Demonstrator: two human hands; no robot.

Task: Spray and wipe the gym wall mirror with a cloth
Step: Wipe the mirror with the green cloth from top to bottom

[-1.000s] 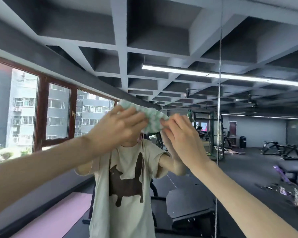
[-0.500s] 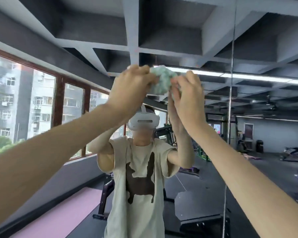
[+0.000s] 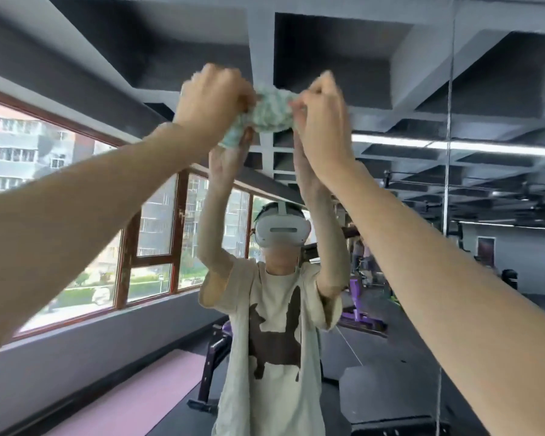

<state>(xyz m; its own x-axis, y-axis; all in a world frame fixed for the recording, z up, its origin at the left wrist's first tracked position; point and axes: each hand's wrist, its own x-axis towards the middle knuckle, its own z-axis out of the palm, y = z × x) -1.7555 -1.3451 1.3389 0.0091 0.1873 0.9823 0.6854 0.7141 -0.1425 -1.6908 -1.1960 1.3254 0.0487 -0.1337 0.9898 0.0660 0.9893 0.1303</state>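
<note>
— Although the task names a spray, which of its items appear in the head view?

— Only the cloth [image 3: 269, 111] and the mirror [image 3: 501, 73]. No spray bottle is visible, and it cannot be told whether the glass is wet.

— State of each hand?

— Left hand [image 3: 214, 102]: fingers curled round the left end of the cloth. Right hand [image 3: 321, 111]: fingers and thumb pinching the right end. Neither is free. The cloth is bunched into a pale green-and-white wad between them, with both arms raised overhead.

— Position of the cloth relative to the glass?

— High on the panel, left of the vertical seam [image 3: 448, 121]. The reflected hands meet the real ones just beneath the wad, which suggests that it lies against or very near the surface. Actual contact cannot be confirmed.

— How far along is the task, on this evidence?

— Probably the wiping stage, at the upper zone of the mirror. Spraying is judged to be done, since both hands are given to the cloth, though nothing proves it. No streaks, foam or droplets show, so wiped and unwiped areas cannot be told apart. The lower glass, where the person's reflection [image 3: 274, 325] stands, and the panel right of the seam are presumably left to do.
</note>
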